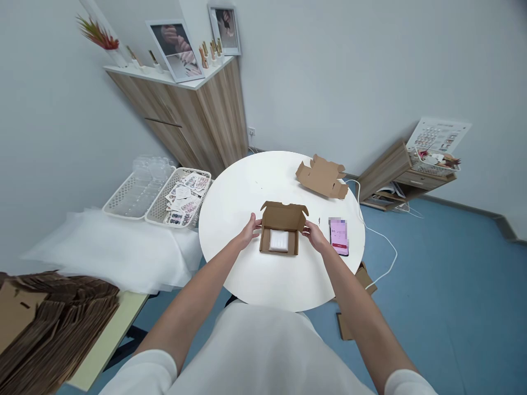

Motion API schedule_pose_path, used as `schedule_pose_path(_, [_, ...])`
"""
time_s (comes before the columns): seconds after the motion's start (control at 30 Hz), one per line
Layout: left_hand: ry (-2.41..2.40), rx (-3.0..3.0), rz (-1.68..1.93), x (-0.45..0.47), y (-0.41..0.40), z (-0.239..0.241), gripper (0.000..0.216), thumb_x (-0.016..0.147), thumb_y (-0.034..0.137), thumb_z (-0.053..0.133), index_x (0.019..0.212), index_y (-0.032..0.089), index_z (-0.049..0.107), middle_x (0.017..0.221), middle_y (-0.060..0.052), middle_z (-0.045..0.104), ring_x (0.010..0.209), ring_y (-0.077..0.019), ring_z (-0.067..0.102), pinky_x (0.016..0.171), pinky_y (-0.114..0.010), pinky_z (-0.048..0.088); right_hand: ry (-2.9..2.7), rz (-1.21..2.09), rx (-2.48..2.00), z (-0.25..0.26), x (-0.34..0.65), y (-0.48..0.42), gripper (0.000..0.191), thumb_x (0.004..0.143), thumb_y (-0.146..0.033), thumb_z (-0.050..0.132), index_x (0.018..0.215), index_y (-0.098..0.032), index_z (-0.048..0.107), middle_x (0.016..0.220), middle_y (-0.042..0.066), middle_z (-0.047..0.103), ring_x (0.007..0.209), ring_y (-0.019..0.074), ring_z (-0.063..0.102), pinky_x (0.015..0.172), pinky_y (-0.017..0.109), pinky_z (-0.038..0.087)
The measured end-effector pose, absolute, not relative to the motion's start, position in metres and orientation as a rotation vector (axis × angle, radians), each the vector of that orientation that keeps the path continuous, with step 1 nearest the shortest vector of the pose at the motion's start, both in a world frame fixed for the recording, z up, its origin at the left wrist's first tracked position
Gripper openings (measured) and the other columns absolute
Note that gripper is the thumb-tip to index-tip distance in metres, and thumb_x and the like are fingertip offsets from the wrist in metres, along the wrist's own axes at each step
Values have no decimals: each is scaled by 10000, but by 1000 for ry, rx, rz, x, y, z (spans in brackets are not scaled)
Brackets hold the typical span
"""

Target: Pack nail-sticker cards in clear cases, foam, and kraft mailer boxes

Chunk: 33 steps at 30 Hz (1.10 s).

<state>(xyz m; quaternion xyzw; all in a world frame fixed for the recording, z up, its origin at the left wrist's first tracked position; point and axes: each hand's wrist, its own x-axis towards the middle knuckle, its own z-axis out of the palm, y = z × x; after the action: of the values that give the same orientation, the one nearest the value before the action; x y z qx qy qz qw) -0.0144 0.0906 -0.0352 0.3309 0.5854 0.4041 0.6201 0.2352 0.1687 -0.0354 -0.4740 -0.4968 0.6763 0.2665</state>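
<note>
Working at cardboard box (292,241) on white counter (280,285): folded up already, with white packet (279,240) inside but lid (284,216) not yet down. Holding left hand (248,230) open just beside box's left edge, right hand (315,236) at its right edge with fingers half curled; can't tell whether gripping. Not folded up, apparently: flat cardboard (323,176) beyond box, to its right.
</note>
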Motion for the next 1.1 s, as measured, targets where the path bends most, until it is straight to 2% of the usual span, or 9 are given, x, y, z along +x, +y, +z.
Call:
schedule_pose_path(0.1, [1388, 745, 884, -16, 89, -38, 730, 739, 688, 104, 1032, 240, 600, 1075, -65, 573, 956, -194, 504, 782, -331, 418, -1383, 1844, -1260, -31, 238, 162, 241, 716, -292, 391, 804, -214, 601, 833, 4, 575, 675, 108, 486, 679, 245, 404])
schedule_pose_path(0.2, [1380, 759, 792, -22, 86, -34, 758, 746, 673, 57, 1128, 224, 535, 1097, -65, 557, 946, -188, 509, 794, -325, 408, -1382, 1918, -1259, -29, 243, 157, 315, 724, -280, 389, 956, -226, 595, 848, 9, 574, 683, 108, 514, 724, 254, 413])
schedule_pose_path(0.37, [1309, 802, 588, -32, 74, -27, 732, 749, 658, 8, 1273, 274, 344, 1193, -64, 491, 1046, -217, 472, 813, -350, 390, -1321, 2004, -1365, -30, 254, 145, 424, 786, -429, 371, 1126, -235, 532, 959, 42, 575, 827, 155, 575, 812, 295, 411])
schedule_pose_path(0.5, [1322, 789, 493, -29, 62, -25, 691, 736, 689, 116, 1223, 299, 411, 1210, -70, 468, 1002, -225, 494, 753, -334, 416, -1363, 2063, -1388, -29, 260, 129, 444, 794, -506, 365, 1092, -243, 561, 1032, 50, 578, 868, 177, 580, 839, 327, 416])
schedule_pose_path(0.6, [1334, 844, 466, -17, 52, -27, 607, 727, 655, 319, 1177, 276, 465, 1164, -76, 499, 913, -202, 532, 700, -296, 435, -1383, 2083, -1368, -29, 260, 113, 409, 753, -458, 493, 1103, -255, 546, 1093, 50, 559, 887, 180, 572, 803, 324, 447])
schedule_pose_path(0.73, [1515, 973, 555, 2, 36, -39, 583, 700, 467, 544, 1220, 239, 409, 1169, -97, 483, 905, -188, 538, 668, -263, 447, -1395, 1927, -1465, -40, 257, 87, 480, 694, -358, 588, 1148, -237, 488, 1084, 71, 537, 857, 171, 573, 705, 298, 487])
schedule_pose_path(0.9, [1826, 1164, 538, 13, 12, -62, 649, 691, 384, 567, 1261, 179, 336, 1148, -125, 486, 901, -195, 550, 720, -285, 437, -1502, 1528, -1721, -71, 252, 53, 550, 676, -364, 564, 1187, -208, 435, 1044, 78, 521, 688, 139, 578, 598, 280, 486])
schedule_pose_path(1.0, [1907, 1275, 495, 12, -2, -75, 651, 704, 372, 546, 1265, 133, 315, 1168, -150, 466, 924, -205, 544, 750, -302, 426, -1613, 1308, -1774, -87, 245, 33, 552, 663, -348, 553, 1183, -203, 436, 992, 61, 534, 621, 121, 559, 612, 286, 474])
schedule_pose_path(1.1, [1960, 1333, 490, 10, -14, -82, 577, 735, 354, 499, 1239, 117, 347, 1165, -151, 475, 996, -223, 512, 787, -322, 413, -1668, 1278, -1733, -94, 236, 14, 524, 681, -336, 520, 1174, -181, 438, 934, 54, 555, 655, 135, 565, 662, 296, 468])
